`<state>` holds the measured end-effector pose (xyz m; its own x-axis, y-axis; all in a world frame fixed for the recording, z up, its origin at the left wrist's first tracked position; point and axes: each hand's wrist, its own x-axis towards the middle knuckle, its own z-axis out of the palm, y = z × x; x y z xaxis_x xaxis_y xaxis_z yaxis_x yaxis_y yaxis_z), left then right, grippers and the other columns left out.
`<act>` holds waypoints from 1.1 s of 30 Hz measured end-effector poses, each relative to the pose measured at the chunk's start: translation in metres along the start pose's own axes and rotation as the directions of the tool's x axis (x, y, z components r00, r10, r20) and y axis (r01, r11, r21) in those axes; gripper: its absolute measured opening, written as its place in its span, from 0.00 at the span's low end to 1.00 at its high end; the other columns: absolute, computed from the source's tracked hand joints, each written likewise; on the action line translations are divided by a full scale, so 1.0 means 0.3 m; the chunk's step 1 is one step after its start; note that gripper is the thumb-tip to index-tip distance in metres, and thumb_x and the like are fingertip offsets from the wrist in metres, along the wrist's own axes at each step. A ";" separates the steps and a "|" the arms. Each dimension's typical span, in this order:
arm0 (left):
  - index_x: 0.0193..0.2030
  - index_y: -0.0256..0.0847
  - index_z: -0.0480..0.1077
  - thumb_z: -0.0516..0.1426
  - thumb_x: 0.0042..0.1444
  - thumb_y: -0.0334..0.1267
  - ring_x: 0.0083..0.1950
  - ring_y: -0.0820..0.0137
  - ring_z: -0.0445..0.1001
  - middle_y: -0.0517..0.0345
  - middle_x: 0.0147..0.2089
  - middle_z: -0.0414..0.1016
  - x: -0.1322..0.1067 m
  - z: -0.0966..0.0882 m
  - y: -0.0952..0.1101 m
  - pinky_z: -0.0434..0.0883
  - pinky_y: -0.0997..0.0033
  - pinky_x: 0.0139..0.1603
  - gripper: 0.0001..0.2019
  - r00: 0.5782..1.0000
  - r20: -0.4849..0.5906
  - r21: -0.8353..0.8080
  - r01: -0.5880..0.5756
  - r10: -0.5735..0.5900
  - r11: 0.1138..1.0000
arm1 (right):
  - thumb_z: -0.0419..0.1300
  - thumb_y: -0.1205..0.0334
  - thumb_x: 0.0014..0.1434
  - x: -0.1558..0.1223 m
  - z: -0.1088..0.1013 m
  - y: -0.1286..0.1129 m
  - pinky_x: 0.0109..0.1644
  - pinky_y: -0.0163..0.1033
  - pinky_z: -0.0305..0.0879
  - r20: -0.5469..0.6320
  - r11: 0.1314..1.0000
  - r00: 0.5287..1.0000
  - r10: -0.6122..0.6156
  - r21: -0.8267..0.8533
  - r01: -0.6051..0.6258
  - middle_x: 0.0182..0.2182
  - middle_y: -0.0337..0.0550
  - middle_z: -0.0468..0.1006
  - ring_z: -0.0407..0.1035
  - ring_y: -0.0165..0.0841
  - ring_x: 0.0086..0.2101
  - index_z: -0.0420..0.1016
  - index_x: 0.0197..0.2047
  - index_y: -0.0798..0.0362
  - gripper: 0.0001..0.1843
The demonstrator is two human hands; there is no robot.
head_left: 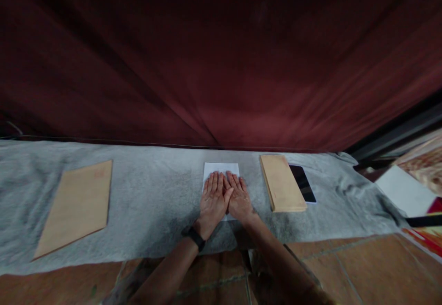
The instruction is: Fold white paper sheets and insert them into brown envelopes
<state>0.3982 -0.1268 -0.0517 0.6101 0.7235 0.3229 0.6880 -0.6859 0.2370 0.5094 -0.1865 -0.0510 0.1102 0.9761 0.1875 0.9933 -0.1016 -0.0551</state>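
A white sheet of paper [221,168] lies on a grey cloth [155,203] in the middle. Both my hands rest flat on it, side by side, thumbs touching. My left hand [214,201] has its fingers stretched out and covers the sheet's left half; a black band sits on its wrist. My right hand [239,199] lies flat and open on the right half. Only the sheet's far edge shows beyond my fingertips.
A brown envelope [78,206] lies on the cloth at the left. A stack of brown envelopes [281,183] lies just right of my hands, with a dark phone [303,183] beside it. A dark red curtain [221,56] hangs behind. Tiled floor [362,268] is in front.
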 end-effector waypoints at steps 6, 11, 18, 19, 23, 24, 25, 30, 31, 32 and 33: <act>0.73 0.28 0.57 0.44 0.71 0.51 0.78 0.53 0.51 0.37 0.75 0.56 -0.018 -0.016 -0.031 0.55 0.47 0.75 0.33 0.999 -0.016 0.012 -0.037 0.037 0.999 | 0.46 0.58 0.74 -0.015 0.002 0.022 0.74 0.53 0.43 -0.076 0.991 0.989 0.128 0.048 -0.124 0.73 0.49 0.56 0.52 0.43 0.70 0.56 0.74 0.52 0.28; 0.73 0.28 0.58 0.45 0.70 0.46 0.77 0.52 0.53 0.37 0.76 0.54 -0.023 -0.023 -0.047 0.55 0.48 0.75 0.30 0.999 0.005 0.062 0.032 -0.032 0.998 | 0.46 0.57 0.74 -0.030 -0.003 0.045 0.73 0.54 0.46 -0.092 0.984 0.981 0.171 0.061 -0.166 0.72 0.49 0.58 0.54 0.44 0.69 0.59 0.74 0.54 0.28; 0.73 0.28 0.57 0.45 0.70 0.43 0.77 0.52 0.54 0.36 0.75 0.55 -0.042 -0.049 -0.084 0.53 0.46 0.75 0.30 0.999 0.031 0.102 0.040 -0.044 0.994 | 0.47 0.58 0.74 -0.026 -0.035 0.073 0.73 0.55 0.47 0.002 0.969 0.974 0.226 0.098 -0.225 0.72 0.48 0.57 0.54 0.45 0.70 0.58 0.74 0.56 0.28; 0.73 0.26 0.57 0.45 0.70 0.44 0.77 0.52 0.55 0.35 0.75 0.55 -0.043 -0.051 -0.087 0.53 0.46 0.75 0.31 0.998 0.034 0.106 0.040 -0.044 0.994 | 0.47 0.58 0.74 -0.020 -0.044 0.074 0.74 0.55 0.46 0.010 0.967 0.973 0.231 0.110 -0.231 0.72 0.48 0.58 0.54 0.46 0.70 0.59 0.73 0.57 0.28; 0.73 0.24 0.57 0.45 0.69 0.43 0.76 0.50 0.55 0.33 0.75 0.55 -0.043 -0.061 -0.084 0.54 0.45 0.75 0.31 0.998 0.048 0.124 0.040 -0.046 0.991 | 0.44 0.56 0.75 0.019 -0.079 0.050 0.75 0.54 0.45 -0.023 0.961 0.976 0.217 0.181 -0.209 0.71 0.50 0.60 0.53 0.45 0.70 0.60 0.72 0.60 0.29; 0.73 0.26 0.58 0.46 0.69 0.43 0.76 0.50 0.55 0.33 0.75 0.55 -0.042 -0.064 -0.082 0.54 0.45 0.74 0.31 0.998 0.052 0.125 0.037 -0.044 0.991 | 0.44 0.55 0.75 0.031 -0.084 0.037 0.75 0.53 0.46 -0.036 0.962 0.981 0.191 0.206 -0.180 0.72 0.49 0.59 0.52 0.44 0.71 0.60 0.73 0.59 0.29; 0.73 0.28 0.58 0.46 0.69 0.43 0.76 0.49 0.54 0.34 0.75 0.55 -0.041 -0.068 -0.081 0.54 0.44 0.74 0.30 0.998 0.058 0.125 0.032 -0.039 0.992 | 0.43 0.55 0.75 0.042 -0.086 0.022 0.75 0.51 0.47 -0.045 0.962 0.987 0.157 0.232 -0.142 0.72 0.48 0.58 0.52 0.42 0.71 0.59 0.73 0.57 0.29; 0.71 0.36 0.64 0.49 0.67 0.38 0.76 0.48 0.54 0.36 0.76 0.54 -0.041 -0.081 -0.084 0.56 0.43 0.73 0.26 0.994 0.110 0.129 -0.010 -0.004 0.992 | 0.43 0.53 0.76 0.082 -0.055 -0.028 0.75 0.48 0.49 -0.034 0.958 0.999 0.013 0.286 -0.003 0.72 0.44 0.58 0.51 0.37 0.71 0.61 0.73 0.51 0.27; 0.70 0.35 0.65 0.49 0.67 0.38 0.76 0.48 0.54 0.35 0.76 0.54 -0.040 -0.081 -0.085 0.56 0.43 0.73 0.26 0.993 0.115 0.132 -0.011 -0.005 0.991 | 0.44 0.53 0.76 0.089 -0.046 -0.029 0.75 0.48 0.49 -0.028 0.961 1.000 0.008 0.278 0.000 0.72 0.44 0.59 0.51 0.37 0.71 0.61 0.72 0.51 0.27; 0.70 0.35 0.65 0.49 0.67 0.38 0.76 0.48 0.55 0.35 0.75 0.55 -0.040 -0.080 -0.087 0.55 0.42 0.73 0.26 0.993 0.115 0.133 -0.010 -0.006 0.991 | 0.44 0.53 0.76 0.095 -0.038 -0.027 0.75 0.49 0.48 -0.024 0.964 1.000 0.012 0.265 -0.005 0.72 0.45 0.59 0.52 0.37 0.71 0.61 0.72 0.50 0.27; 0.70 0.35 0.64 0.49 0.67 0.38 0.76 0.48 0.54 0.34 0.75 0.55 -0.040 -0.078 -0.089 0.55 0.41 0.73 0.26 0.994 0.110 0.131 -0.008 -0.007 0.991 | 0.44 0.53 0.76 0.101 -0.032 -0.024 0.75 0.49 0.48 -0.020 0.968 1.000 0.023 0.249 -0.017 0.72 0.45 0.59 0.52 0.37 0.71 0.61 0.72 0.50 0.26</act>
<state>0.3633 -0.1190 -0.0403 0.6450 0.7322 0.2188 0.7286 -0.6755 0.1129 0.5058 -0.1579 -0.0356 0.1333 0.9695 0.2058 0.9515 -0.0671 -0.3004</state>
